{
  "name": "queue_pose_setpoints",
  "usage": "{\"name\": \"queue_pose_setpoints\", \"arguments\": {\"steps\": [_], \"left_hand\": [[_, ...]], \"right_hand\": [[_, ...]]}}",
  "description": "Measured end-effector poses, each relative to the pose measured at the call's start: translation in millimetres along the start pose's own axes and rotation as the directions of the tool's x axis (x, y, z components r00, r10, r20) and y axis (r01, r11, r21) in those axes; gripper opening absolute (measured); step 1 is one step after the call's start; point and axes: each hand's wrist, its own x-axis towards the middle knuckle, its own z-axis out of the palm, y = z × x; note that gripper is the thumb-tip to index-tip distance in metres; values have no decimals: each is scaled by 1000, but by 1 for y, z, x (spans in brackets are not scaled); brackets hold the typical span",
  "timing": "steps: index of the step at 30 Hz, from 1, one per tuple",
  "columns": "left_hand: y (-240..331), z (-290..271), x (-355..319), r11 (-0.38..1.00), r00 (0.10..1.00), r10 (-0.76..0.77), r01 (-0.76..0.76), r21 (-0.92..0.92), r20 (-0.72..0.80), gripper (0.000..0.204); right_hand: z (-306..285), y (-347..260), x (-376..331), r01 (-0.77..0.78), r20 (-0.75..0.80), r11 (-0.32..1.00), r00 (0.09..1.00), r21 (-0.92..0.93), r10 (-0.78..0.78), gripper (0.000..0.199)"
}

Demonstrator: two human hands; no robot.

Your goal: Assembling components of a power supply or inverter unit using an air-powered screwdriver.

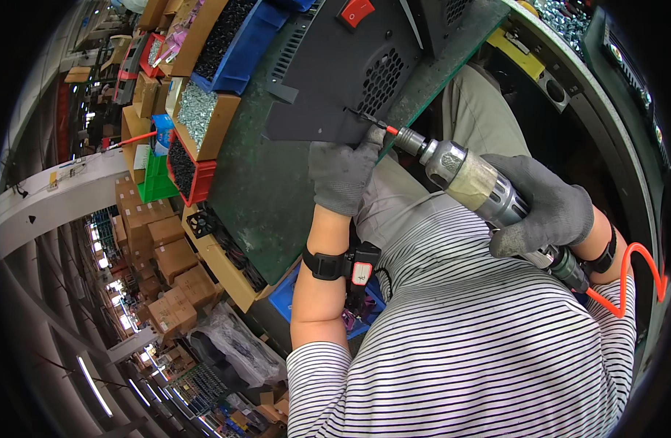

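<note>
My right hand (543, 204), in a grey glove, grips a silver air screwdriver (470, 175) with a tape-wrapped body. Its long thin bit (368, 119) slants up and left, the tip at a small hole near the lower edge of a dark grey metal panel (313, 109). The panel has a honeycomb vent and a red rocker switch (356, 12). My left hand (343, 175), also gloved, is closed at the panel's near edge, one finger right beside the bit. What its fingers hold, if anything, is hidden.
The panel rests on a green worktop (259, 197). Along its left side stand a blue bin (251, 44) of black screws, a cardboard box (215, 124) of silver screws and a red bin (200, 179). An orange coiled air hose (627, 281) trails from the screwdriver by my right forearm.
</note>
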Motion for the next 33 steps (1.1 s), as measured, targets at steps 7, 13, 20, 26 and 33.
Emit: {"name": "queue_pose_setpoints", "arguments": {"steps": [7,13,20,26,33], "left_hand": [[-10,2,1,940,969,246,-241,243,8,13],[-12,2,-1,986,991,115,-123,116,76,17],[-6,-33,3,567,892,-292,452,-689,345,20],[-38,-52,-17,-382,715,-505,317,-868,483,18],[-21,-51,-24,-436,733,-435,336,-835,523,29]], "right_hand": [[-1,-11,3,11,76,1000,997,3,-12,63],[7,-21,11,-131,25,984,991,124,129,64],[-1,-14,5,-32,58,999,998,24,30,73],[-9,4,0,-51,125,999,991,5,50,67],[-1,10,18,-103,157,989,980,-104,119,67]]}}
